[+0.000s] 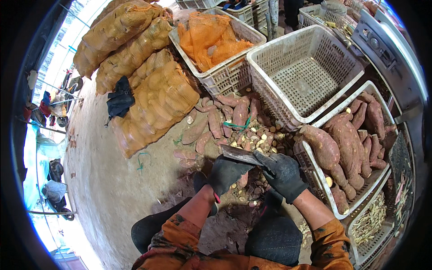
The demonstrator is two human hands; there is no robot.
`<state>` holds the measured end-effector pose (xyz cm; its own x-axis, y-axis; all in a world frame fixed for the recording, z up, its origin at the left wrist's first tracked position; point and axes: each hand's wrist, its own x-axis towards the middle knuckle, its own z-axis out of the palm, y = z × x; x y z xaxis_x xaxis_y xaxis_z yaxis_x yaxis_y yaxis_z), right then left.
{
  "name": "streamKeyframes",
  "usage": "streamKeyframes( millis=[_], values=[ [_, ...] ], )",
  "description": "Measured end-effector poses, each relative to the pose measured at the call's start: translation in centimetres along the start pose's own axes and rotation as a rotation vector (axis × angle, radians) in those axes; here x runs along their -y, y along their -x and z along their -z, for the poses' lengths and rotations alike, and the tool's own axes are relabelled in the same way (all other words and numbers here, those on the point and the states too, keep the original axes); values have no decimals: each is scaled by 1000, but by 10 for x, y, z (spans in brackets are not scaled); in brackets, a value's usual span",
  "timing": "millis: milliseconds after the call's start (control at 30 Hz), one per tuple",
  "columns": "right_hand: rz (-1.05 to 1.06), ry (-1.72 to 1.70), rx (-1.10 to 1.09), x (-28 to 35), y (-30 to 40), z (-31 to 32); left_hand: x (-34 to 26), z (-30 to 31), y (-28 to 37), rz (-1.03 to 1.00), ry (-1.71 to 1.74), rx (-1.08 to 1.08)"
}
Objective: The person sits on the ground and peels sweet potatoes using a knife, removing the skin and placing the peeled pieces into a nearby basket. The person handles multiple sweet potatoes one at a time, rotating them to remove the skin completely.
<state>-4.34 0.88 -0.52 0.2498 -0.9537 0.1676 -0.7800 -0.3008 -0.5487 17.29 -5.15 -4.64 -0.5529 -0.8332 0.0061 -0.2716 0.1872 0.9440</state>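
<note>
My right hand (pixel 282 175), in a dark work glove, is shut on a knife (pixel 240 155) with a broad, worn blade. The blade points left and passes over the fingers of my left hand (pixel 227 173), gloved as well. Whether that hand grips anything is hidden by the glove and the blade. Below and beyond both hands, whole sweet potatoes (pixel 215 124) and many cut ends (pixel 261 141) lie on the ground. Green twine (pixel 238 125) lies across some roots. To my right, large sweet potatoes (pixel 344 148) fill a white plastic crate (pixel 320 184).
Mesh sacks (pixel 158 101) lie at the left, a dark cloth item (pixel 120 98) on one. Ahead are a crate (pixel 222 79) of orange netting (pixel 211 40) and a bare-bottomed crate (pixel 303 76). A metal machine (pixel 388 54) stands at the right, above a crate of pale cut strips (pixel 368 219).
</note>
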Motion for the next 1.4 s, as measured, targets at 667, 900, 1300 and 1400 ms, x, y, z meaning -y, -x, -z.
streamKeyframes(
  millis=[667, 900, 1300, 1400],
  values=[
    [-601, -731, -255, -29, 59, -72, 16, 8, 7, 464, 1095, -162],
    [-844, -1130, -218, -29, 72, -82, -25, 77, -90, 481, 931, -44],
    [-947, -1237, -127, -85, 85, -103, 148, 57, -176, 485, -81, -200],
    [-1045, -1225, 18, -78, 91, -94, 189, 11, -194, 312, -734, -304]
  ],
)
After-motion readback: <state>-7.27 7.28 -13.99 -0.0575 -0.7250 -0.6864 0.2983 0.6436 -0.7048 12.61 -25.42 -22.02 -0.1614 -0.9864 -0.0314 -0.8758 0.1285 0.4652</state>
